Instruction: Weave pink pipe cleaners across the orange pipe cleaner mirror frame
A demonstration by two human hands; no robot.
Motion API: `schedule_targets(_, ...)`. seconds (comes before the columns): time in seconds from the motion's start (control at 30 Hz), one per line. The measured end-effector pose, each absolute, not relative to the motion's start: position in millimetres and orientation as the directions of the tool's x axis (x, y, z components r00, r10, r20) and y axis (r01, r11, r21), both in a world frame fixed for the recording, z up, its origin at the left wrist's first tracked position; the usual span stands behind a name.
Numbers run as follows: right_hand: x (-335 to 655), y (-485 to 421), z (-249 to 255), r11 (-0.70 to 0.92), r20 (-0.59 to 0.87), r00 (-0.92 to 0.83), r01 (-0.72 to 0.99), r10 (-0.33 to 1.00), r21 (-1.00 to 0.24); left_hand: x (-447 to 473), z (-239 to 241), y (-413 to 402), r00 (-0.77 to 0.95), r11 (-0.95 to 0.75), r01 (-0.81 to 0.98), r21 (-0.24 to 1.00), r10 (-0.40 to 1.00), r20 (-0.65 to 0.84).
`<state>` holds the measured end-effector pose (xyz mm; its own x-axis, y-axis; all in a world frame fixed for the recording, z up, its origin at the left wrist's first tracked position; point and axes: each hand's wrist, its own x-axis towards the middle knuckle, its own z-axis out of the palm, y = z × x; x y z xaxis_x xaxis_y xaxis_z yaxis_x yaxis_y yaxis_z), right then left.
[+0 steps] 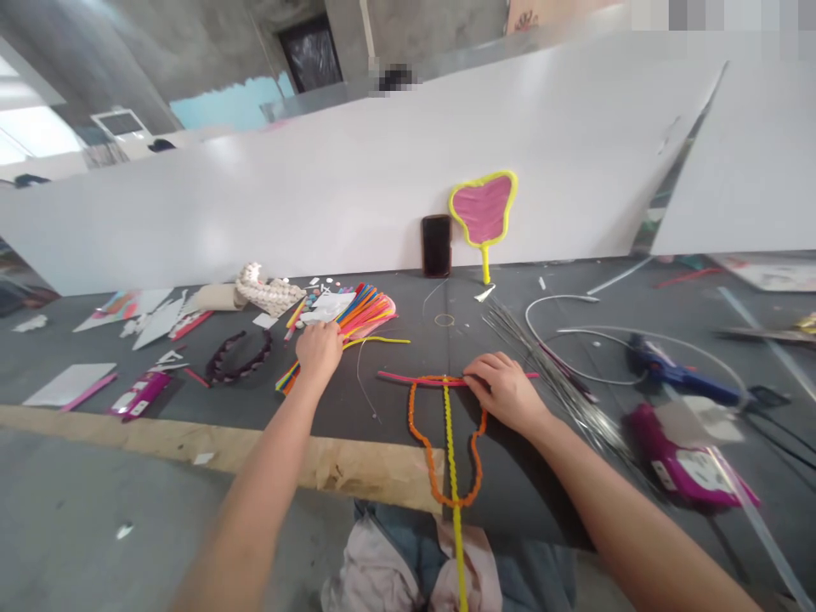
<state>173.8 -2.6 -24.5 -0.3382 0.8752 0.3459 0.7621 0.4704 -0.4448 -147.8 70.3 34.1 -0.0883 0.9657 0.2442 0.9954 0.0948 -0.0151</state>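
My left hand [319,350] reaches forward with curled fingers onto a pile of coloured pipe cleaners [357,316] and touches a yellow one [379,341]; what it grips is hidden. My right hand [503,389] rests fingers-down, closed, on a pink pipe cleaner [408,377] where it crosses an orange pipe-cleaner loop [430,450] and a long yellow stem [454,476]. These lie on a dark table mat [357,399].
A pink heart-shaped fan with yellow rim [483,210] and a phone [437,245] lean on the white wall. Thin wires [554,374], a blue glue gun [676,372], pink packets [682,463], a dark braided headband [239,357] and paper scraps lie around.
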Motion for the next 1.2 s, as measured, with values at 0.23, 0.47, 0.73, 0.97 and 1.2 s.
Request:
schedule_targets(0.23,176.4,-1.3,-25.1,0.490,0.360,-0.347,0.734,0.866,-0.470,-162.4,38.9,80.8,-0.200,0.154,0.969,0.194,0.949,0.243)
schedule_targets(0.47,176.2,-1.7,-23.1,0.501,0.367,-0.353,0.717,0.860,-0.484,-173.3,43.5,82.3,-0.236,0.012,0.841,0.541,0.908,0.346)
schedule_targets(0.73,178.8,-4.4,-21.9,0.513,0.517,-0.235,0.697,0.823,-0.501,-173.2,44.4,86.6,-0.376,-0.172,0.603,0.779,0.800,0.467)
schedule_targets(0.97,161.5,-9.3,14.0,0.568,0.604,-0.239,0.696,0.760,-0.439,-165.5,50.2,68.2,-0.217,-0.218,0.758,0.615,0.806,0.552)
schedule_targets(1.2,82.9,9.8,53.0,0.717,0.536,-0.515,0.635,0.669,-0.286,-137.6,35.5,46.8,0.021,-0.260,0.844,0.470,0.890,0.455)
